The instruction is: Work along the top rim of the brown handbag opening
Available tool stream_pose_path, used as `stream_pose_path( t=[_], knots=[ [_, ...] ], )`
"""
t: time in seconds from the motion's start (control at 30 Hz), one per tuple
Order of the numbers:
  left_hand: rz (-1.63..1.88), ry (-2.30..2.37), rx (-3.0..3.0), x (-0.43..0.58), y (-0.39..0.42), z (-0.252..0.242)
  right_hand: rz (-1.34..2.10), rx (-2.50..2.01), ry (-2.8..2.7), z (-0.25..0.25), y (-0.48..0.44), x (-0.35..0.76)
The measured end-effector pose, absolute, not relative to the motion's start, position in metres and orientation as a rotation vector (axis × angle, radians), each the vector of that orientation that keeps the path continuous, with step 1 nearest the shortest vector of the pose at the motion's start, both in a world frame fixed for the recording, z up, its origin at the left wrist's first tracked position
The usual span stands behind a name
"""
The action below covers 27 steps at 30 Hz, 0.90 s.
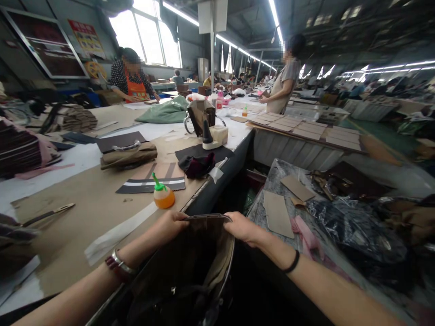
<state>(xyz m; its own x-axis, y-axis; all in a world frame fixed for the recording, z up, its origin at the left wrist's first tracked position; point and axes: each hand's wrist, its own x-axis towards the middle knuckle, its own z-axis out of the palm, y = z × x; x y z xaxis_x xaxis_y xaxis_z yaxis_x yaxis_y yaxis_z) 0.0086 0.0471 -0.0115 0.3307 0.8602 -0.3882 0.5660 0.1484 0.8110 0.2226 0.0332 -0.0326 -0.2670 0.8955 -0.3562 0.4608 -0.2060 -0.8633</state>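
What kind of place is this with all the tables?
Probably a bag-making workshop. The left hand and right hand hold a dark brown bag by its rim, a round orange glue bottle with a green cap stands on the long worktable, and flat tan cut panels lie in rows beyond.

I have one view, from the camera on the person's head. It faces forward and down the long worktop [84, 199]. The left hand [171, 224], the right hand [242, 227] and the bag [190, 271] they grip sit close at the bottom edge, with the hall far beyond.
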Motion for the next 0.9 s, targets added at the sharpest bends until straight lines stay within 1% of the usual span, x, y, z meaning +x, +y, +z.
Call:
stream_pose_path(
  t=[0.1, 0.17, 0.33, 0.47, 0.67, 0.9],
  knots=[
    [0.334, 1.364, 1.556, 0.007, 0.051, -0.006, 1.664, -1.459, -1.816, -0.02, 0.058, 0.24],
    [0.316, 1.322, 1.549, 0.005, 0.053, -0.01, 1.819, -1.383, -1.882, -0.02, 0.069, 0.248],
    [0.277, 1.15, 1.514, -0.003, 0.057, -0.036, 2.09, -1.279, -1.791, -0.048, 0.067, 0.255],
    [0.238, 1.073, 1.477, -0.005, 0.064, -0.048, 2.142, -1.244, -1.706, -0.068, 0.064, 0.259],
    [0.201, 1.055, 1.353, -0.004, 0.078, -0.053, 2.278, -1.223, -1.463, -0.08, 0.072, 0.26],
    [0.152, 1.168, 1.345, 0.001, 0.084, -0.055, 2.2, -1.255, -1.403, -0.096, 0.078, 0.256]
  ],
)
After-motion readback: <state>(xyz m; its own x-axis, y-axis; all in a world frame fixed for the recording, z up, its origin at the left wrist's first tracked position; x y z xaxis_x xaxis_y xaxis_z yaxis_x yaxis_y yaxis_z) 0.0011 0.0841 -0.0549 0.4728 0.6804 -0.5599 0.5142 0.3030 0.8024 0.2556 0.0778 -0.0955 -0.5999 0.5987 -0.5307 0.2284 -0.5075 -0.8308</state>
